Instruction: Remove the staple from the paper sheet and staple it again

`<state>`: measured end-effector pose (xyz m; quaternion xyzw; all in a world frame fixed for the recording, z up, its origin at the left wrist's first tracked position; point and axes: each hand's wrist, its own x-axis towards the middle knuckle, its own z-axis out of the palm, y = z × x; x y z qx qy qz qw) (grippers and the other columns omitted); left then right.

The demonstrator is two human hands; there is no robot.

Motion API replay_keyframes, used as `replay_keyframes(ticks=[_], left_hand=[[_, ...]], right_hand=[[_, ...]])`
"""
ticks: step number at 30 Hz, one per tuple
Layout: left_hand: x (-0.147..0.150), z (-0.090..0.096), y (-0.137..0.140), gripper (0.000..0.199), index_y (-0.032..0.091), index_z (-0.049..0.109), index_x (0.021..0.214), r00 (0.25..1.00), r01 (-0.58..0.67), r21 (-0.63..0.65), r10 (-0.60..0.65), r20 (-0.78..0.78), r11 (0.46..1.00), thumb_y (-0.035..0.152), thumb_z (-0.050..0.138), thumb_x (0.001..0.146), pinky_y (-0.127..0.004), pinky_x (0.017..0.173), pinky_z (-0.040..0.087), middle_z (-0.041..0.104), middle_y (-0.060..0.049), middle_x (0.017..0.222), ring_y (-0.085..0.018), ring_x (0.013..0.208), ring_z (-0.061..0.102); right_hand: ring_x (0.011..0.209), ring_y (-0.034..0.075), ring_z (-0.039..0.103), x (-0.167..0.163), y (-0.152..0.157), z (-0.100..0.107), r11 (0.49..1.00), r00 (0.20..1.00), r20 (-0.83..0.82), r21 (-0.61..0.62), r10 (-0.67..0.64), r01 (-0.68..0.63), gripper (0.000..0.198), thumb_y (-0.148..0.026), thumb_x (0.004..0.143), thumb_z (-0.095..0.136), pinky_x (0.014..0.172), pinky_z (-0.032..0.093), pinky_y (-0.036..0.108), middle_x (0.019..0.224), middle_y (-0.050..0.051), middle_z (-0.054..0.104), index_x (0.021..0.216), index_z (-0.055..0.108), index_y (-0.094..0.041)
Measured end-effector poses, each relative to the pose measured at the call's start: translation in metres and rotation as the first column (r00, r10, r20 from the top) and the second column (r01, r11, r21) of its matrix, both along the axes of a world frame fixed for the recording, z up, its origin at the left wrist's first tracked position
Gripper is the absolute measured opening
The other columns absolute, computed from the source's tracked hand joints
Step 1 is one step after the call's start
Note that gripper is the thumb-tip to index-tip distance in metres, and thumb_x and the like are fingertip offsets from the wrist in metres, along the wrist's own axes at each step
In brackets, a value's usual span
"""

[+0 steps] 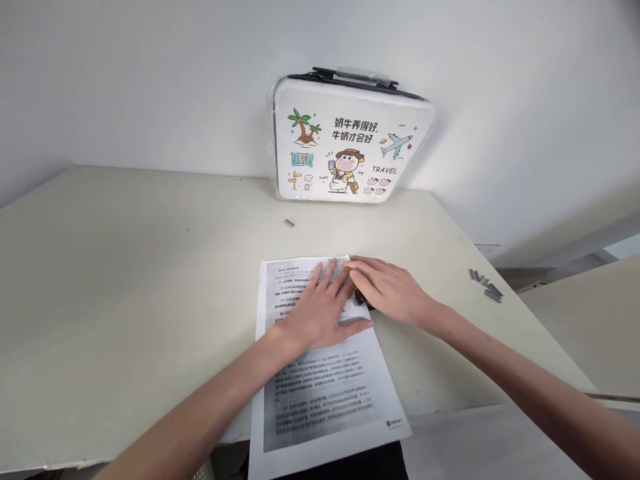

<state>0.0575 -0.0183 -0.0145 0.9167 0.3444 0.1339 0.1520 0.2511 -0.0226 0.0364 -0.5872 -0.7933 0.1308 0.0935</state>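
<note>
Printed paper sheets (320, 393) lie on the table, their lower end reaching past its front edge. My left hand (323, 310) rests flat on the upper part of the page, fingers spread and thumb pointing right. At the top right corner of the paper, my right hand (393, 287) is curled over what looks like a black stapler (359, 298). Only a small dark part of it shows beneath the palm, beside the paper's right edge. The right fingertips meet the left fingers, and the paper's corner is partly hidden there.
A white case (350, 143) with cartoon prints and a black handle leans upright against the wall at the back. Several grey staple strips (486, 285) lie near the table's right edge. Another short staple strip (289, 223) is in front of the case.
</note>
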Motion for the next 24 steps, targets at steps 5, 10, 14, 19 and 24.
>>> replay_keyframes(ticks=[5, 10, 14, 19, 24], left_hand=[[0.0, -0.001, 0.0, 0.095, 0.019, 0.02, 0.169, 1.0, -0.009, 0.002, 0.009, 0.005, 1.0, 0.081, 0.035, 0.099, -0.058, 0.133, 0.003, 0.022, -0.011, 0.176, -0.037, 0.163, 0.001], [0.0, 0.002, -0.001, 0.091, 0.017, 0.023, 0.168, 1.0, -0.009, 0.013, 0.009, 0.01, 1.0, 0.077, 0.037, 0.101, -0.058, 0.133, 0.003, 0.026, -0.013, 0.174, -0.036, 0.163, 0.005], [-0.001, 0.001, -0.002, 0.087, 0.021, 0.019, 0.17, 0.999, -0.014, 0.034, 0.013, 0.029, 0.999, 0.072, 0.038, 0.103, -0.058, 0.133, 0.004, 0.023, -0.011, 0.175, -0.035, 0.164, 0.006], [-0.002, 0.0, -0.002, 0.087, 0.017, 0.025, 0.168, 1.0, -0.014, 0.011, 0.014, 0.01, 1.0, 0.072, 0.039, 0.102, -0.056, 0.134, 0.003, 0.024, -0.012, 0.175, -0.035, 0.164, 0.005], [-0.003, 0.002, -0.002, 0.087, 0.017, 0.027, 0.167, 1.0, -0.011, 0.013, 0.011, 0.024, 1.0, 0.074, 0.038, 0.102, -0.057, 0.134, 0.003, 0.027, -0.012, 0.174, -0.034, 0.164, 0.004]], right_hand=[[0.141, 0.028, 0.056, -0.003, -0.001, -0.003, 0.997, 0.996, 0.077, 0.067, 0.043, -0.048, 0.048, -0.034, 0.109, 0.026, 0.11, 0.05, 0.053, 0.155, 0.005, 0.059, 0.14, 0.062, -0.03], [0.141, 0.032, 0.055, -0.01, -0.001, -0.008, 0.987, 0.98, 0.186, 0.127, 0.074, -0.099, 0.051, -0.029, 0.109, 0.025, 0.108, 0.048, 0.057, 0.156, 0.012, 0.057, 0.149, 0.057, -0.027], [0.136, 0.035, 0.058, -0.015, -0.001, -0.014, 0.979, 0.969, 0.233, 0.162, 0.083, -0.123, 0.053, -0.029, 0.11, 0.022, 0.103, 0.05, 0.058, 0.155, 0.015, 0.057, 0.151, 0.055, -0.026], [0.131, 0.036, 0.06, -0.02, -0.002, -0.018, 0.971, 0.953, 0.298, 0.207, 0.056, -0.122, 0.05, -0.028, 0.108, 0.027, 0.098, 0.053, 0.056, 0.154, 0.017, 0.058, 0.149, 0.057, -0.025], [0.136, 0.033, 0.058, -0.014, 0.001, -0.013, 0.982, 0.977, 0.199, 0.151, 0.079, -0.11, 0.05, -0.031, 0.11, 0.026, 0.104, 0.052, 0.053, 0.155, 0.012, 0.057, 0.15, 0.056, -0.027]])
